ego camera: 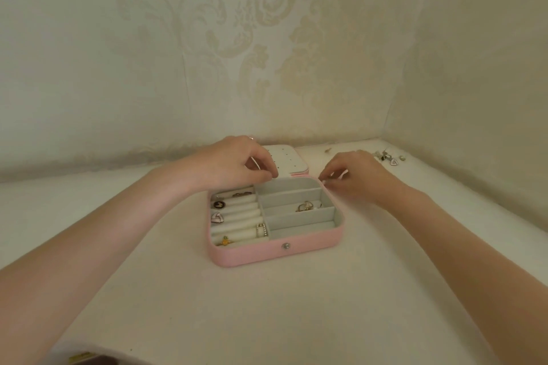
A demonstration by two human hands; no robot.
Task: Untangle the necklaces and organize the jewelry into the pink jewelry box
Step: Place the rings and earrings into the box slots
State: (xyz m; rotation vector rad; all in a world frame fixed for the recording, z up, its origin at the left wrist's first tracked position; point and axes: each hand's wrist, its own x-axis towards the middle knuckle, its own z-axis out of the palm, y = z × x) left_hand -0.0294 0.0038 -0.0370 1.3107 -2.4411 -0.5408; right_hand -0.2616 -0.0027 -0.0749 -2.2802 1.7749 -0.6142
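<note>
Head view, the only one I have. The pink jewelry box [275, 255] sits open near the middle of the white table [296, 320], its lid [284, 161] laid back toward the far edge. My left hand [234, 164] hovers over the box's far-left corner, fingers curled down and pinched narrow; I cannot tell what they hold, though a thin pale strand seems to run under them. My right hand [355, 176] is at the box's far-right corner, thumb and forefinger closed on something small and pale, which I take to be the end of a fine chain. Whether one chain spans both hands, I cannot say.

Inside, the left half holds the ring rolls [237, 213], with a dark round piece [218, 204], a pink heart piece [217, 217], a yellow charm [225, 241] and a banded ring [261, 230] tucked in. The right half is divided into trays; a gold ring cluster [305, 206] lies in the third from the far side, the others look bare.

More loose jewelry [388, 157] lies at the table's far-right corner, well apart from the box.

To do this well, I judge I should keep both pinches light and the strand slightly slack, lower it into the farthest tray end first, and let it coil rather than drop in a heap. A pull across the box rim could snag the chain or drag the box.
</note>
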